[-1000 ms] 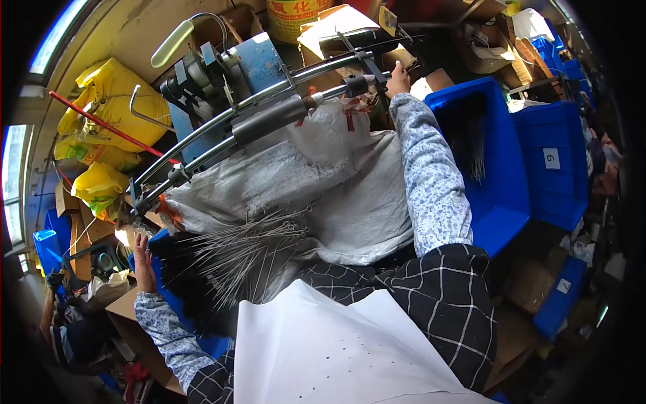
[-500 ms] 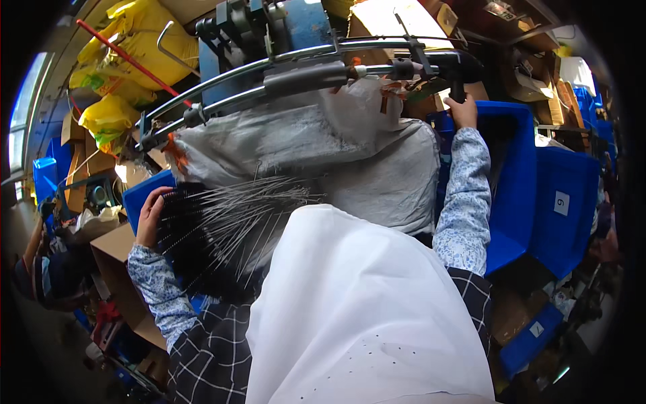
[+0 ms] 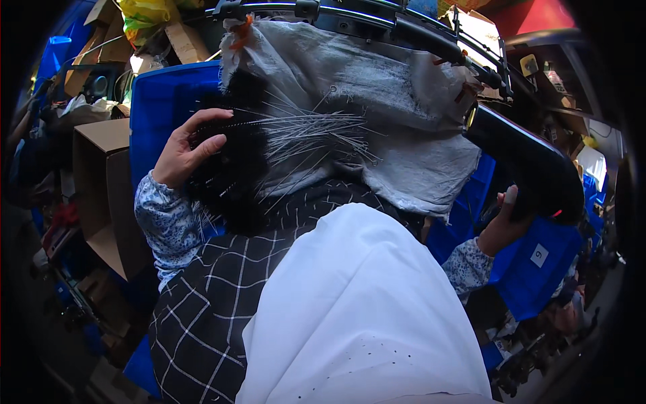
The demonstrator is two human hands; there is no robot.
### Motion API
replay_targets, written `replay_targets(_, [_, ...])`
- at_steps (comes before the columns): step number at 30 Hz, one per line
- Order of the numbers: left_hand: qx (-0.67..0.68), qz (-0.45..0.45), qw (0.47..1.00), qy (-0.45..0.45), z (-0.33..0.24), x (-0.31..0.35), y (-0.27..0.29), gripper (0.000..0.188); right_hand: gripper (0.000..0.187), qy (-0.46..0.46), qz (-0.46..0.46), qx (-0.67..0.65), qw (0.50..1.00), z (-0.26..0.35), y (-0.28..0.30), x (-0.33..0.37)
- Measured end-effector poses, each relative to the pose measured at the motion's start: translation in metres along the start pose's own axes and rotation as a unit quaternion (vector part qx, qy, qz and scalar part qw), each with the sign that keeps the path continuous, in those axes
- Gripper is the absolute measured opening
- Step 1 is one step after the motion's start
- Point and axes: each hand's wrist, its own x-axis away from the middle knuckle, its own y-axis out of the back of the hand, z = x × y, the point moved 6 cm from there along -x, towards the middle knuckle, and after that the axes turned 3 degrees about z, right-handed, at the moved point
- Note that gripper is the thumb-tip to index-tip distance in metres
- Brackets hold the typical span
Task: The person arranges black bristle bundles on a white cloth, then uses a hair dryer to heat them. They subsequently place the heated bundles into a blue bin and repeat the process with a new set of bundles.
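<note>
A heap of black-bristled brushes with thin twisted-wire stems lies over the grey-white cloth in front of me. My left hand is at the bristle end, thumb and forefinger spread apart over the black bristles. At the right, my right hand grips a glossy black tube-shaped tool, which looks like a hair dryer. A brass-coloured ring rims its near-left end, tilted toward the cloth, and a small red spot shows low on its body. Most fingers of that hand are in shadow behind it.
A metal rail frame runs along the far edge of the cloth. Blue bins stand at the left and lower right. An open cardboard box is at my left. My white covering hides the lower middle.
My right hand has brought the black tool down and nearer, away from the rail's right end. The view has shifted, and my left hand now reaches farther over the bristles.
</note>
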Motion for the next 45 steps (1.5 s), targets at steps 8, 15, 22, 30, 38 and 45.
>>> replay_targets(8, [-0.059,-0.025,0.997,-0.036,0.014,0.033,-0.010,0.033,0.029,0.151,0.336,0.030,0.929,0.043,-0.117,0.004])
replay_targets(15, [-0.080,-0.038,0.995,-0.034,0.010,0.039,-0.009,0.027,0.021,0.087,0.314,-0.014,0.945,0.032,-0.148,0.006])
replay_targets(22, [-0.146,0.159,0.968,0.128,0.020,-0.067,0.022,0.023,0.021,0.025,0.297,-0.021,0.954,0.025,-0.135,0.010])
replay_targets(30, [-0.502,0.290,0.810,0.093,0.066,-0.137,-0.019,0.051,0.025,0.015,0.249,-0.081,0.965,0.014,-0.115,0.015])
replay_targets(38, [-0.512,0.316,0.798,0.036,0.064,-0.115,-0.032,0.041,0.028,0.124,0.256,-0.020,0.959,0.034,-0.117,0.014])
replay_targets(45, [-0.638,0.157,0.753,0.052,0.022,-0.121,0.022,0.034,0.028,0.216,0.240,0.016,0.946,0.058,-0.120,0.009])
